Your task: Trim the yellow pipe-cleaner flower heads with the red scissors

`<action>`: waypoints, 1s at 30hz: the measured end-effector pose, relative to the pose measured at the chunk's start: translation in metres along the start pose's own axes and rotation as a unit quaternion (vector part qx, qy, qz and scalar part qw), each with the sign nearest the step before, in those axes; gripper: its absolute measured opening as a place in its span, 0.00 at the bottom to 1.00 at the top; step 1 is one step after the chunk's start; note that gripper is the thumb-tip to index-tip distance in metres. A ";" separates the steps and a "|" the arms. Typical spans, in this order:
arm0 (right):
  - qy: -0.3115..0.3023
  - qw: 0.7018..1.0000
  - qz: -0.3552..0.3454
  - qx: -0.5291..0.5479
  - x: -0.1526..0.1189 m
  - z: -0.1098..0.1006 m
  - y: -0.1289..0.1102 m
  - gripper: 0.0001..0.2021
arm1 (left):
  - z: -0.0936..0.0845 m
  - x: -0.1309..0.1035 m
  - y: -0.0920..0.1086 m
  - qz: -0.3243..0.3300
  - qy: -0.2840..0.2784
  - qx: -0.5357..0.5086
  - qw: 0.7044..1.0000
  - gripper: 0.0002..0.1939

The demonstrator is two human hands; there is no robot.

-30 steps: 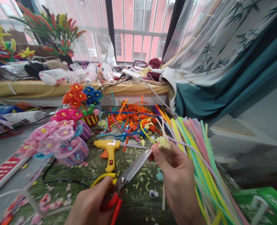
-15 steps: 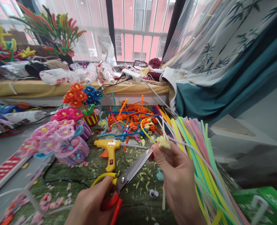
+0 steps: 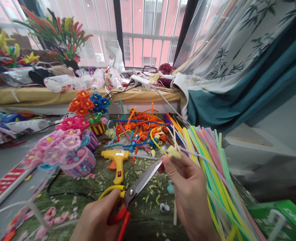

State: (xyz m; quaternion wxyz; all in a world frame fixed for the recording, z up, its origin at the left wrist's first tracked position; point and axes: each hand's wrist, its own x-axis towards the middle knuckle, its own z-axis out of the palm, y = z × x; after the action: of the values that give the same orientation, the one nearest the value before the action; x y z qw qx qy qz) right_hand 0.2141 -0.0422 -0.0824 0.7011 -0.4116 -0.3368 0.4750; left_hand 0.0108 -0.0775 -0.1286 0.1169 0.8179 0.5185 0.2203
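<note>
My left hand (image 3: 97, 214) is closed around the red and yellow handles of the scissors (image 3: 137, 187). The blades point up and to the right, and their tips reach the fingertips of my right hand (image 3: 188, 184). Between its thumb and fingers, my right hand pinches a small pale yellow fuzzy piece (image 3: 174, 152). Pale yellow clippings (image 3: 150, 190) lie scattered on the green surface below the blades. A pair of googly eyes (image 3: 164, 207) rests beside my right wrist.
A yellow glue gun (image 3: 117, 162) lies behind the scissors. Pipe-cleaner flower pots (image 3: 79, 162) stand at the left. Orange and blue pieces (image 3: 142, 125) are heaped at the back. Long pastel pipe cleaners (image 3: 213, 160) lie at the right, near a green box (image 3: 285, 217).
My right hand and the yellow piece have shifted very slightly left. The scissors and my left hand have hardly moved.
</note>
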 end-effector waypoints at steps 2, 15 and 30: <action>0.004 1.000 -0.004 0.003 0.001 0.001 0.000 0.06 | 0.000 0.000 -0.001 -0.001 0.002 -0.001 1.000 0.13; 0.014 0.999 -0.005 -0.028 0.001 0.000 -0.003 0.08 | -0.016 0.011 0.009 -0.125 0.065 -0.051 0.989 0.17; -0.078 0.993 0.083 -0.028 0.002 0.009 0.002 0.13 | -0.007 0.018 0.026 -0.252 0.057 -0.344 0.903 0.13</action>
State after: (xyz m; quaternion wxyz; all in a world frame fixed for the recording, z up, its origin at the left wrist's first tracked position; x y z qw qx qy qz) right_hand 0.2063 -0.0376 -0.0806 0.6185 -0.4194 -0.3685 0.5529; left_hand 0.0346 -0.0730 -0.1075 0.4127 0.5555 0.6049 0.3940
